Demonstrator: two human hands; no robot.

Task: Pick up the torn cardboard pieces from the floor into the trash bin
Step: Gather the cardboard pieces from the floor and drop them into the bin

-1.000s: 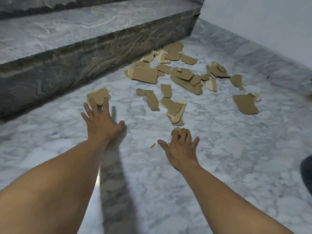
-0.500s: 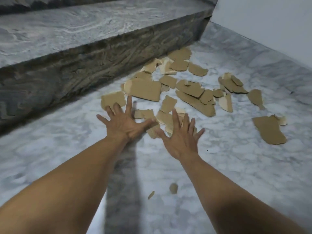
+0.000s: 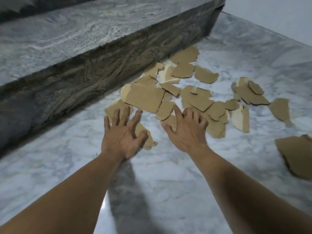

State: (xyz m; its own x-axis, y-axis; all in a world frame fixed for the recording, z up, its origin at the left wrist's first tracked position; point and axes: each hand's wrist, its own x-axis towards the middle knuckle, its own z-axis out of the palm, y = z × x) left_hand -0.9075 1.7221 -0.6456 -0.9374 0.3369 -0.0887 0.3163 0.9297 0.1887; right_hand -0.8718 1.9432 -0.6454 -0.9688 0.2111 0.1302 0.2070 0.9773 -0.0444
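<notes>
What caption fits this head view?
Left hand and right hand spread over cardboard pieces on the floor beside a step.

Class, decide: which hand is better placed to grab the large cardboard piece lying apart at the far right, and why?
Right. The right hand is nearer the large piece; the left hand lies further left, over smaller pieces nearer the step.

A pale grey-and-white marble floor is stretching from the near edge to a dark stone step at the far left. Torn brown cardboard pieces are lying scattered on it, many overlapping, clustering just beside the foot of the step and spreading rightwards. The largest, roughly rectangular piece is lying at the cluster's left. One big piece is sitting well apart at the right edge.
</notes>
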